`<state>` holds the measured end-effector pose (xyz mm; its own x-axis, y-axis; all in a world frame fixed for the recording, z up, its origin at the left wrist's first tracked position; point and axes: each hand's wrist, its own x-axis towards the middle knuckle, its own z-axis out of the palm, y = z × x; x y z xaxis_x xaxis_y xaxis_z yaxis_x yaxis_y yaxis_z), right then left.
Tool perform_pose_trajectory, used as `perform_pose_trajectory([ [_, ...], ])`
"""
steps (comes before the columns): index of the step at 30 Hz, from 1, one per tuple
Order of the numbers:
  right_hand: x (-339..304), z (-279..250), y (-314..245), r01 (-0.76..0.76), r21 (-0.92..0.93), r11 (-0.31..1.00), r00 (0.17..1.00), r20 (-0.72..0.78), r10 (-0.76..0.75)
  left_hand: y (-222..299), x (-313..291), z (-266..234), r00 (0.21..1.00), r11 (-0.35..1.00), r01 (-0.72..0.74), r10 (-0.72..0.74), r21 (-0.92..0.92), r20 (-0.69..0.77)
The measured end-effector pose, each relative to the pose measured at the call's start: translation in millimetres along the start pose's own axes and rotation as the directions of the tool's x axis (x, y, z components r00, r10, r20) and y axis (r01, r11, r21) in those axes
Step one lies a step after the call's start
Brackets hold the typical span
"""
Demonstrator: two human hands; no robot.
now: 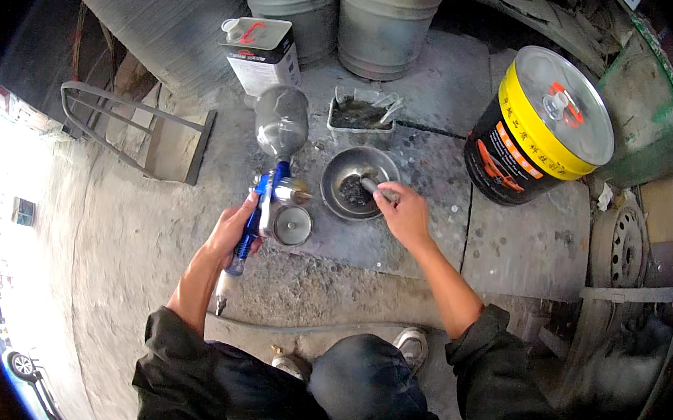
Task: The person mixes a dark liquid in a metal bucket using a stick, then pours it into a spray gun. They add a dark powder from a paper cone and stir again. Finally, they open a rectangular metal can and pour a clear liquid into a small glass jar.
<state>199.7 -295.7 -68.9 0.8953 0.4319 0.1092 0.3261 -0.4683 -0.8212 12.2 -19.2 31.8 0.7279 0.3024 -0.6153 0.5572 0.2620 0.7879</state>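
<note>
the left hand (231,229) is closed around the blue handle of a spray gun (279,174), which it holds with the cup upward, just to the left of a round metal bowl (327,184). the right hand (408,215) pinches a short grey tool (368,184), maybe a brush, and its end goes down into this bowl. so the step in hand seems to be a cleaning one: the tool is being wetted or worked in the bowl. the next move would call for a steady gun and for lifting the tool without dripping.

about the containers: the bowl has some dark matter at its bottom, wet-looking. the grey gun cup (282,121) is clouded, and i cannot tell if something is inside. behind the bowl, a rectangular tub (359,137) contains dark, murky stuff. a rectangular can (265,66) has its white cap on. the black and yellow pail (527,139) is covered by a metal lid, therefore its content is hidden.
</note>
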Motion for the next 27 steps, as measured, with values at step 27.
perform_pose_trajectory([
  [27,21,23,60,-0.785,0.52,0.336,0.603,0.52,0.605,-249,-95,-33,0.756,0.746,-0.444,0.609,0.497,-0.239],
])
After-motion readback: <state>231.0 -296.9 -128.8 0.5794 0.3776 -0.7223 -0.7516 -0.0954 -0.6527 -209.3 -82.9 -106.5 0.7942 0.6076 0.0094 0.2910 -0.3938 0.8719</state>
